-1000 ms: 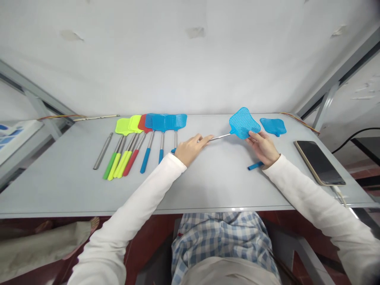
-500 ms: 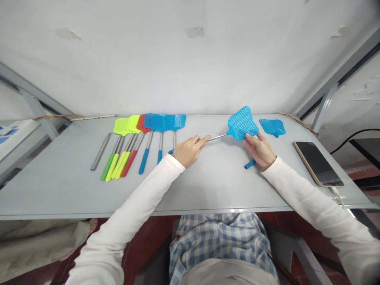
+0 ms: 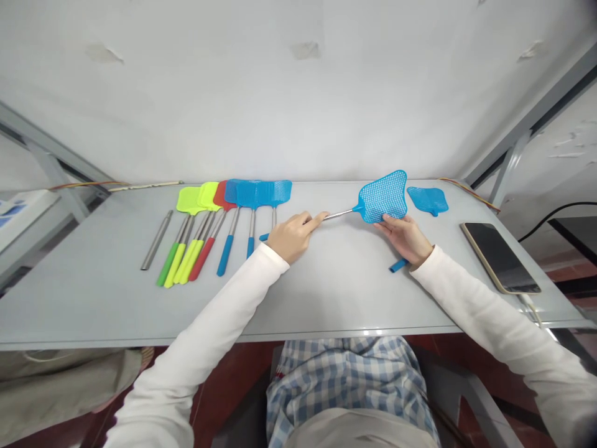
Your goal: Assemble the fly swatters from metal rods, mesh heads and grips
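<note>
A blue fly swatter point(image 3: 385, 194) is held sideways above the table between both hands. My left hand point(image 3: 291, 238) is closed around its handle end, index finger stretched along the metal rod point(image 3: 339, 214). A blue handle tip point(image 3: 264, 237) pokes out left of that hand, in line with the rod. My right hand point(image 3: 405, 238) pinches the lower edge of the mesh head between thumb and fingers. Below the right palm a short blue tube point(image 3: 398, 266) sticks out; whether the hand holds it is hidden. A loose blue swatter head point(image 3: 428, 200) lies just beyond the right hand.
Left on the grey table point(image 3: 326, 298) lie a bare metal rod point(image 3: 157, 241) and a row of several swatters: yellow-green heads point(image 3: 190, 199), a red one point(image 3: 221, 196) and blue ones point(image 3: 254, 193). A phone point(image 3: 501, 258) with a cable rests at right. A white wall point(image 3: 298, 112) stands behind.
The swatter's mesh head has turned, its far end tipping to the right. My right hand's grip has shifted slightly left along its edge. The blue tube under the palm has moved a little right and nearer.
</note>
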A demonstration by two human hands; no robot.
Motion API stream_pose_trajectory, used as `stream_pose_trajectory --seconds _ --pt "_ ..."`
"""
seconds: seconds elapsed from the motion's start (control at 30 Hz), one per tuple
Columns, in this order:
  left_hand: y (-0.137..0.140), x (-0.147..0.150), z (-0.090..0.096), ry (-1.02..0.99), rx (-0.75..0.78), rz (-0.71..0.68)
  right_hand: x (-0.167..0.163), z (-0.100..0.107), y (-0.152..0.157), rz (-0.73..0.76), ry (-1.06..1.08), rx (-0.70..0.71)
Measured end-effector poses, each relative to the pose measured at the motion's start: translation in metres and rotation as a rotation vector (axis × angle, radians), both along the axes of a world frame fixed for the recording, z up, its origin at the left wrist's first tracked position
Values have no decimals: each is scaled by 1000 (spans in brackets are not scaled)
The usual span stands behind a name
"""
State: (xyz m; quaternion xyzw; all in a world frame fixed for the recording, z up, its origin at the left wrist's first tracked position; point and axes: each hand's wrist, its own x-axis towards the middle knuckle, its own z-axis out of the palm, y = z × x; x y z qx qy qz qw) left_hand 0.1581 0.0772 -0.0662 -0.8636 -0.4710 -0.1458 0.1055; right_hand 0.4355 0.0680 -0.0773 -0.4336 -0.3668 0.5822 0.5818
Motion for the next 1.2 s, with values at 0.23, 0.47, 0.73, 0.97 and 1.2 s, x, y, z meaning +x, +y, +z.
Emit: stream_pose_trajectory --seconds 0.23,0.47,0.73,0.97,1.2 --pt "-2 -4 6 -55 89 10 4 2 -1 103 27 -56" --pt "0 -6 6 10 132 -6 6 2 -1 127 -40 -30" --pt "4 -10 2 1 201 -111 13 5 0 133 -97 22" --pt "8 -12 2 -43 206 -172 16 9 -1 188 -210 10" --pt "10 -13 1 -53 176 -249 32 8 0 268 -572 191"
